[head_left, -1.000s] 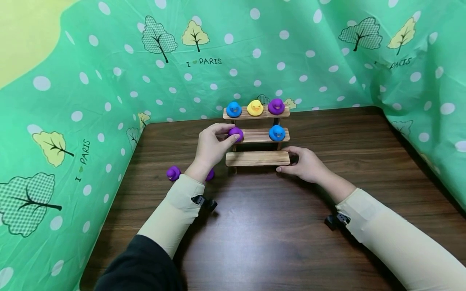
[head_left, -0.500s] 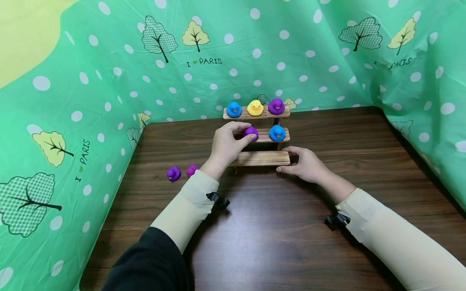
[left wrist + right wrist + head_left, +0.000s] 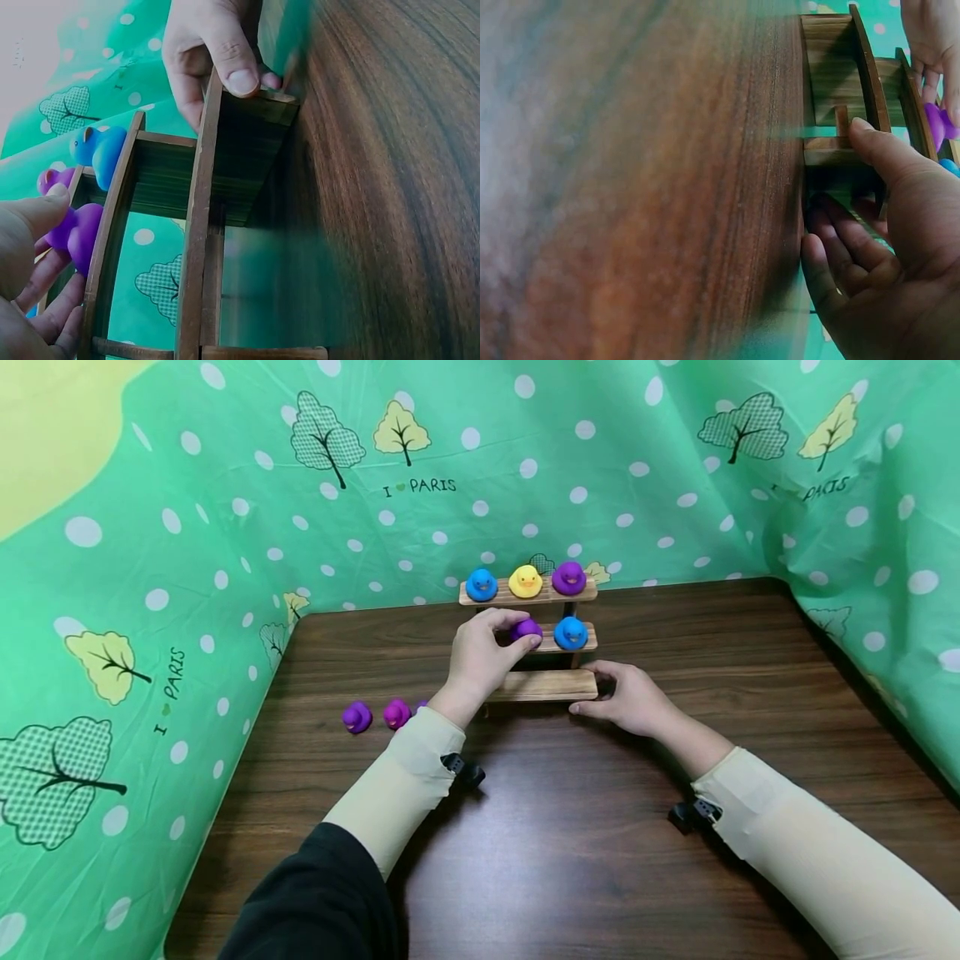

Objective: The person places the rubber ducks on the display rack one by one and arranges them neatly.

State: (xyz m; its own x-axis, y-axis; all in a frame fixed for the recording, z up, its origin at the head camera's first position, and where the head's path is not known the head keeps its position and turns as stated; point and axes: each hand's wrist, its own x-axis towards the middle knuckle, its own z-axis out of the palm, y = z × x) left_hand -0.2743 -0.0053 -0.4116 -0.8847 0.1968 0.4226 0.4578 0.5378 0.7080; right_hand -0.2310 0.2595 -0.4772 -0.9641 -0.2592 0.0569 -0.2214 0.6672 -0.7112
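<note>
My left hand [image 3: 483, 656] pinches a purple rubber duck [image 3: 79, 234] between thumb and fingers, right at the middle step of a three-step wooden shelf [image 3: 547, 685]. To the right on that same step sits a blue rubber duck [image 3: 571, 633]. The right hand [image 3: 626, 697] grips the right end of the lowest step, thumb in front and fingers curled behind its side support, as the right wrist view shows. Along the top step stand a blue duck [image 3: 482, 585], a yellow duck [image 3: 525, 582] and a purple duck [image 3: 569, 578].
On the table left of the shelf lie a purple duck [image 3: 357, 717] and a magenta-purple duck [image 3: 397, 714], with part of another purple one behind the left wrist. A green tree-print cloth [image 3: 360, 527] hangs behind and beside the dark wooden table [image 3: 570, 843].
My left hand has slid the purple duck rightward from the middle step's left end toward its centre. More ducks on the table now show beside the left sleeve. The right hand keeps its grip.
</note>
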